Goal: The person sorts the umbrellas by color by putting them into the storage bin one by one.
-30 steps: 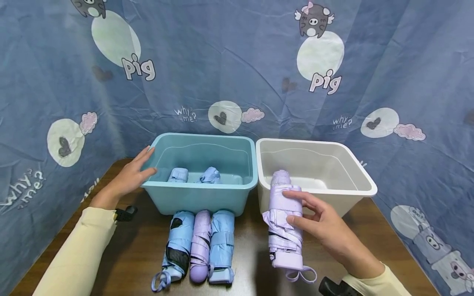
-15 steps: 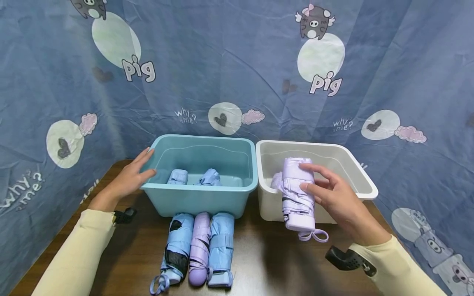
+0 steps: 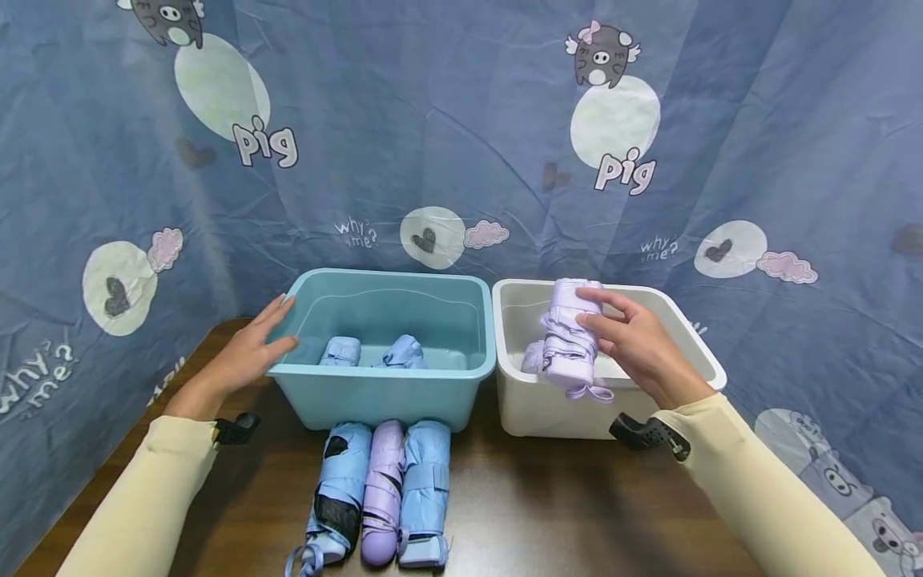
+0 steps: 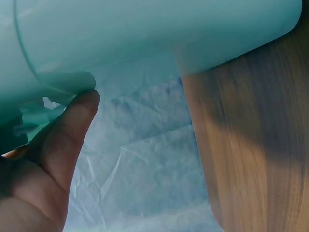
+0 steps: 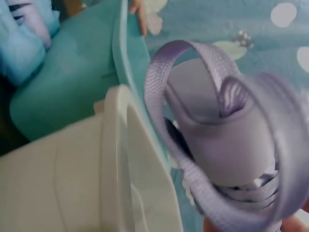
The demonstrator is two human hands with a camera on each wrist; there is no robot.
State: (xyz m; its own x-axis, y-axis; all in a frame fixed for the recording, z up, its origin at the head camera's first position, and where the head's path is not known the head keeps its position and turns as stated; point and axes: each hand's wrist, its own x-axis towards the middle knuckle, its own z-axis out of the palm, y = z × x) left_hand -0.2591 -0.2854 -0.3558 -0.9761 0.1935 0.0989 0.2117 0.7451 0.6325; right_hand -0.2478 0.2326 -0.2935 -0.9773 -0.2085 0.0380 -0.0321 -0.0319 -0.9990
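My right hand [image 3: 638, 340] holds a light purple folded umbrella [image 3: 573, 332] over the front part of the white bin [image 3: 667, 377], thumb and fingers on its right side. In the right wrist view, the purple umbrella's handle end [image 5: 227, 145] and looped strap [image 5: 157, 82] fill the right. Inside the white bin, partly hidden behind the held umbrella, another purple bundle [image 3: 532, 357] shows. At the teal bin [image 3: 382, 393], my left hand [image 3: 248, 353] rests on the left rim, fingers extended; its thumb [image 4: 72, 130] touches the rim in the left wrist view.
Two blue folded umbrellas [image 3: 341, 351] lie in the teal bin. On the brown table [image 3: 534, 513] before it, a purple folded umbrella [image 3: 383, 497] lies between a left blue one [image 3: 346, 465] and a right blue one [image 3: 427, 497]. A patterned blue cloth [image 3: 461, 120] hangs behind.
The right hand has carried the purple umbrella up and away, from in front of the white bin to over its front rim. My left hand stays on the teal bin.
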